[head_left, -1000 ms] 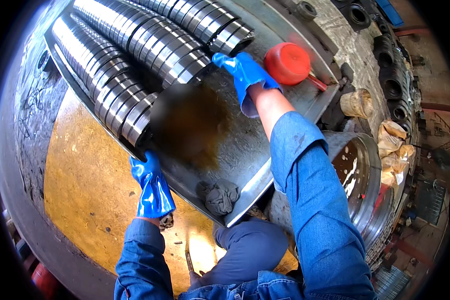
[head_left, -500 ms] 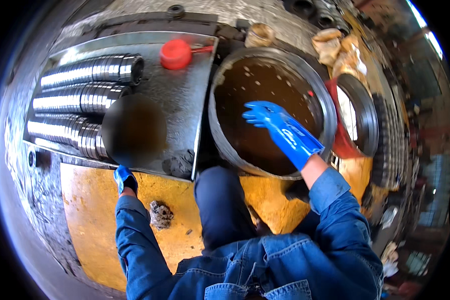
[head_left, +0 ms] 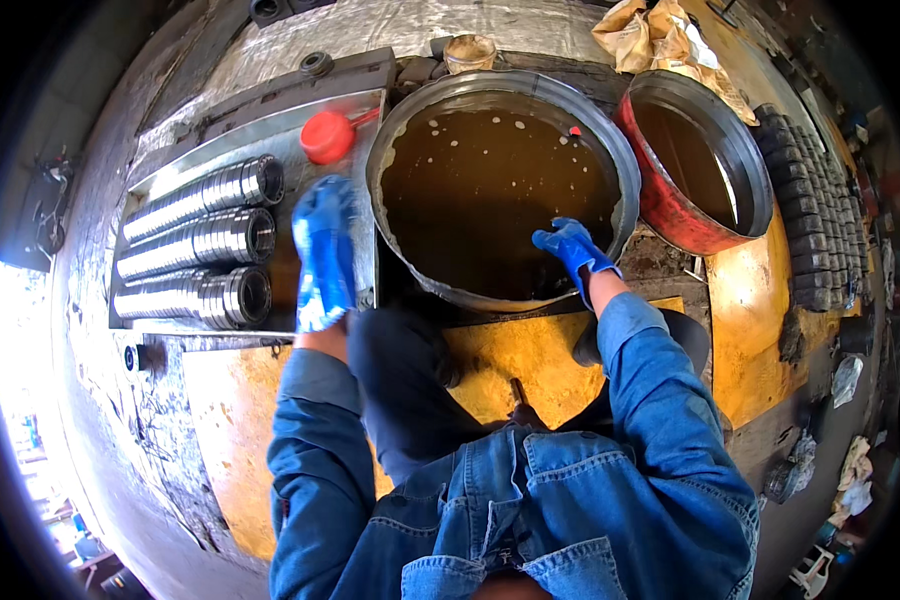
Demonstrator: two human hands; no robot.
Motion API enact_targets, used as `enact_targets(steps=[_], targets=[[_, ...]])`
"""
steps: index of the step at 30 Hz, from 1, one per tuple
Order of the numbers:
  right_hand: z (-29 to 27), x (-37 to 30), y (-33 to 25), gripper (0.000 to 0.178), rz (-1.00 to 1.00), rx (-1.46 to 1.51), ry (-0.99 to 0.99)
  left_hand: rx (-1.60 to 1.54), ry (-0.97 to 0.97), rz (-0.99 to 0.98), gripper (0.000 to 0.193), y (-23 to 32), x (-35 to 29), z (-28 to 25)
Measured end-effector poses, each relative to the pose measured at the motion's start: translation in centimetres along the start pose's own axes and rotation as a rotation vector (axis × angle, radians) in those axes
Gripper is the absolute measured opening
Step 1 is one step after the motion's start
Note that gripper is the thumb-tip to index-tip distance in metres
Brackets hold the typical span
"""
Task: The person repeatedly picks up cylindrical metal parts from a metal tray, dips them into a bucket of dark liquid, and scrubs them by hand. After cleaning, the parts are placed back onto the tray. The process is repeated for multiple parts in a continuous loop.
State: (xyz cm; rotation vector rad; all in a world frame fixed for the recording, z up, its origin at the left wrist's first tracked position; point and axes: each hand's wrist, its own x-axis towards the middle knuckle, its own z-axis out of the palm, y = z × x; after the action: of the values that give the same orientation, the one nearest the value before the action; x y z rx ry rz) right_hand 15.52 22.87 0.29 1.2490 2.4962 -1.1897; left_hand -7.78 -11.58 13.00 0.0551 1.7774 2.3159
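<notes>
Both of my hands wear blue rubber gloves. My left hand (head_left: pixel 325 250) is over the right side of a shallow metal tray (head_left: pixel 368 215), just below a red round scoop (head_left: pixel 327 137). Motion smears its fingers, so I cannot see whether it holds anything. Three rows of shiny steel rings (head_left: pixel 195 248) lie in the tray to its left. My right hand (head_left: pixel 573 250) is above the near right part of a large round drum (head_left: pixel 378 190) of brown liquid (head_left: pixel 490 215). Its fingers point left, slightly bent and apart, with nothing visible in them.
A red-sided round tub (head_left: pixel 660 205) with brown liquid stands right of the drum. Stacked dark ring-shaped parts (head_left: pixel 815 210) are farther right. Crumpled brown paper (head_left: pixel 660 40) and a small tub (head_left: pixel 470 54) lie beyond. A yellow board (head_left: pixel 520 360) is underfoot.
My left hand has moved from the tray's near edge up and right, over the tray. My right hand has drawn back toward the drum's near right side. The view has shifted.
</notes>
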Motion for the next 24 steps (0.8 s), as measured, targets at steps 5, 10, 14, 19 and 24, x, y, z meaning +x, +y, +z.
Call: enact_targets(steps=[5,10,14,19,24], targets=[[0.7,5.2,0.5,0.087,0.123,-0.127,0.018,0.051,-0.042,-0.187,0.029,-5.0,-0.2,7.2],[0.6,10.6,-2.2,0.079,0.026,-0.276,0.064,0.045,-0.023,-0.26,0.027,-5.4,0.7,9.9],[0.0,15.9,-5.8,0.061,-0.01,-0.188,0.108,0.002,0.062,-0.324,0.028,-4.8,1.3,10.3],[2.5,21.8,-6.9,0.057,0.045,0.399,-0.025,-0.125,0.119,-0.444,0.031,-4.7,2.2,9.8],[6.6,25.1,-10.0,0.041,-0.41,-0.082,-0.251,-0.189,0.131,-0.464,0.034,-3.1,1.5,10.0]])
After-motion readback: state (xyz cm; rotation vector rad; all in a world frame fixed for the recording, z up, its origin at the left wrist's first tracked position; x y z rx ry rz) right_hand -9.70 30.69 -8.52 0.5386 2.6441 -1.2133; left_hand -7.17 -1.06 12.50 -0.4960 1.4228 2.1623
